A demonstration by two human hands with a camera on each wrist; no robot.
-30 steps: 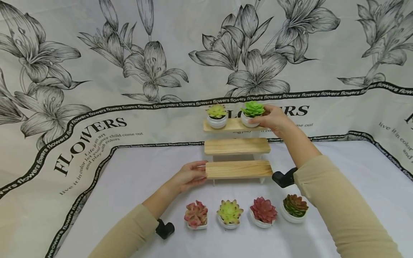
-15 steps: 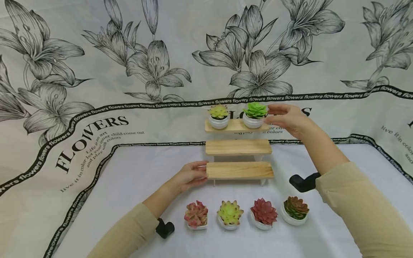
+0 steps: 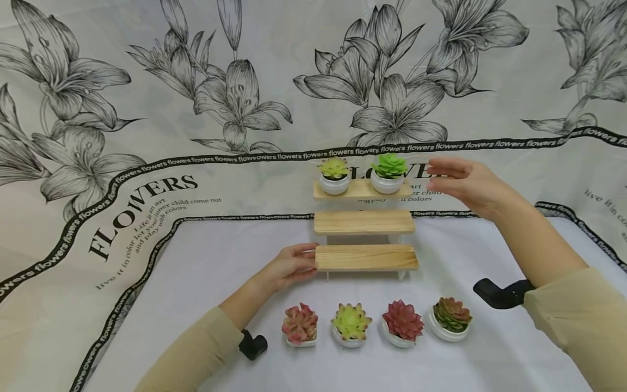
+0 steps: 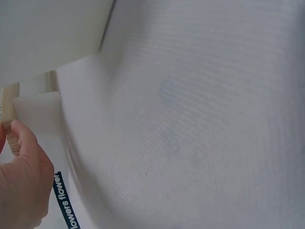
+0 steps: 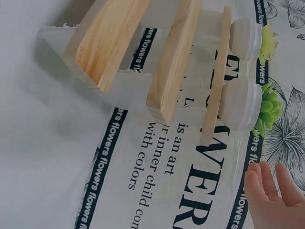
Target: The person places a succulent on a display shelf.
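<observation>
A three-step stand has wooden shelves; my left hand (image 3: 290,265) grips the left end of the lowest shelf (image 3: 367,257), and the left wrist view shows fingers and thumb at the wood (image 4: 13,138). On the top shelf (image 3: 363,190) stand a yellow-green succulent (image 3: 334,177) at left and a bright green one (image 3: 388,173) at right, both in round white pots. My right hand (image 3: 472,185) is in the air right of the green plant, fingers extended, touching nothing. In the right wrist view the hand (image 5: 275,198) is apart from the green plant's pot (image 5: 239,105).
In front of the stand, a row of potted succulents lies on the white cloth: pink (image 3: 300,325), yellow-green (image 3: 351,322), dark red (image 3: 403,321) and green-brown (image 3: 450,317). The middle shelf (image 3: 364,222) is bare wood. A flower-printed cloth (image 3: 254,185) rises behind.
My right hand has let go of the bright green plant's pot and moved away to the right. My left hand stays at the lowest shelf.
</observation>
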